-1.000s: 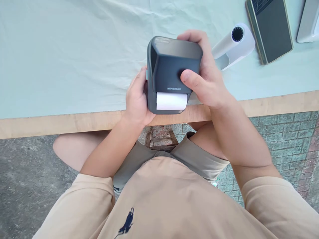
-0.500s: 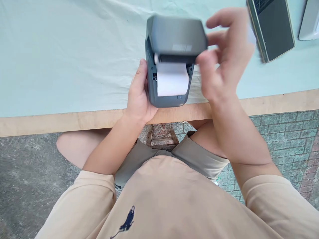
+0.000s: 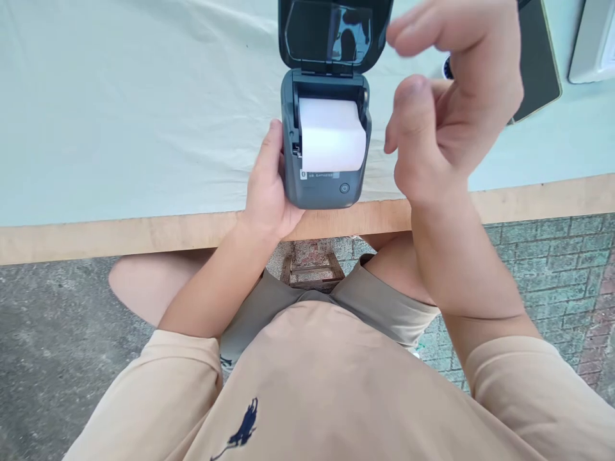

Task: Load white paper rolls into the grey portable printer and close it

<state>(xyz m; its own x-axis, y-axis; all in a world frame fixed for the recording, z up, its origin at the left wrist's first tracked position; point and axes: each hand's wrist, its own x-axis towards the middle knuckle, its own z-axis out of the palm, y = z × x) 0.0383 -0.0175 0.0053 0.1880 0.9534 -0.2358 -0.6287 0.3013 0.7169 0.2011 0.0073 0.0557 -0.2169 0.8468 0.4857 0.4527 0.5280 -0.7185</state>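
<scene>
A dark flat device [image 3: 539, 67] lies near a white object [image 3: 590, 45] on the cloth-covered table [image 3: 144, 128]

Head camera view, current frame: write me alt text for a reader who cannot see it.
A dark printer with its lid open, showing a white paper roll, is held in a person's left hand at the edge of a cloth-covered table. The right hand, fingers bent, is beside the lid; whether they touch is unclear.

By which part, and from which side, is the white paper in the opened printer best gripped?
Probably pinch the white paper at its front edge, from the near side: it overlies the front of the printer, while the open lid bounds the far side.
</scene>
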